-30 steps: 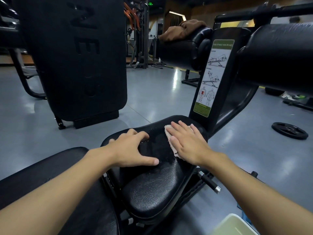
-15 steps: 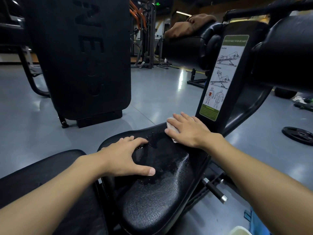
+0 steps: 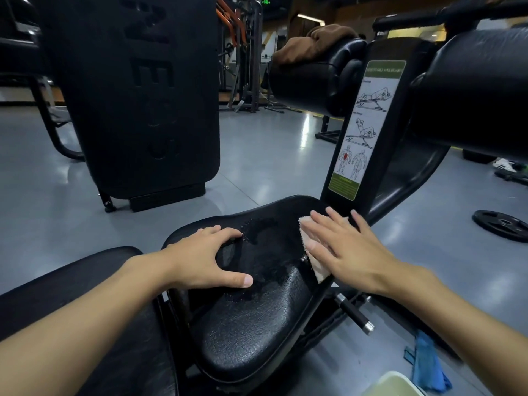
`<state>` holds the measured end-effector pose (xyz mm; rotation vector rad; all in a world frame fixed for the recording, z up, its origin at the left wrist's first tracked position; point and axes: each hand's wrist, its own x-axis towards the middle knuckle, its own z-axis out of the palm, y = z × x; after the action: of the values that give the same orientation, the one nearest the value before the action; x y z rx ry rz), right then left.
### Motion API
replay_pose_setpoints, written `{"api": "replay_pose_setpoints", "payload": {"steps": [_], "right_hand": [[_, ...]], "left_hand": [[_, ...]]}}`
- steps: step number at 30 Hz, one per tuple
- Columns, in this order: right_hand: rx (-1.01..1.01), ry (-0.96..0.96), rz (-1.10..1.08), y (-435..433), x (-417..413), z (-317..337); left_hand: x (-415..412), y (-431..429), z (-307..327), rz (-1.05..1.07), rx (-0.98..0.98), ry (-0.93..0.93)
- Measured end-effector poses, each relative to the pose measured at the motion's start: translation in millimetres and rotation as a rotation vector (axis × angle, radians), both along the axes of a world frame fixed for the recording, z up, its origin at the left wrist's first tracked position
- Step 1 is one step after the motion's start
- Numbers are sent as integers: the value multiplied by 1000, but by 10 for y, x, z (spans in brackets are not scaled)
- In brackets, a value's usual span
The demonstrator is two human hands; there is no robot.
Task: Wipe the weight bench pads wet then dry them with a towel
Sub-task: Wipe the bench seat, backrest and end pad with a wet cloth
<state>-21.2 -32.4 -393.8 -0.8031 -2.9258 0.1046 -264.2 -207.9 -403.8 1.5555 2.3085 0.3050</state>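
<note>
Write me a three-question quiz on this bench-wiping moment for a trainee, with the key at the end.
1. True or false: the left hand holds the cloth.
2. Where does the right hand press the cloth? A. on the seat pad, at its far end below the instruction label; B. on the floor; C. on the roller pad.
3. Fill in: water droplets glisten on the seat pad between the two ____.
Key: 1 false; 2 A; 3 hands.
</note>
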Motion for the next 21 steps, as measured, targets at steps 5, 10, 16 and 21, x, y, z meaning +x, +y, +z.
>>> {"api": "replay_pose_setpoints", "payload": {"steps": [5, 10, 16, 21], "right_hand": [[112, -4, 31, 139, -323, -97], [111, -84, 59, 400, -830, 14], [72, -126, 35, 538, -1229, 44], [85, -123, 75, 358, -960, 44]], "left_hand": [[24, -23, -13, 20, 1, 2], [50, -21, 5, 23, -4, -8], [55, -36, -6, 43, 10, -29], [95, -56, 30, 51, 23, -37]]}}
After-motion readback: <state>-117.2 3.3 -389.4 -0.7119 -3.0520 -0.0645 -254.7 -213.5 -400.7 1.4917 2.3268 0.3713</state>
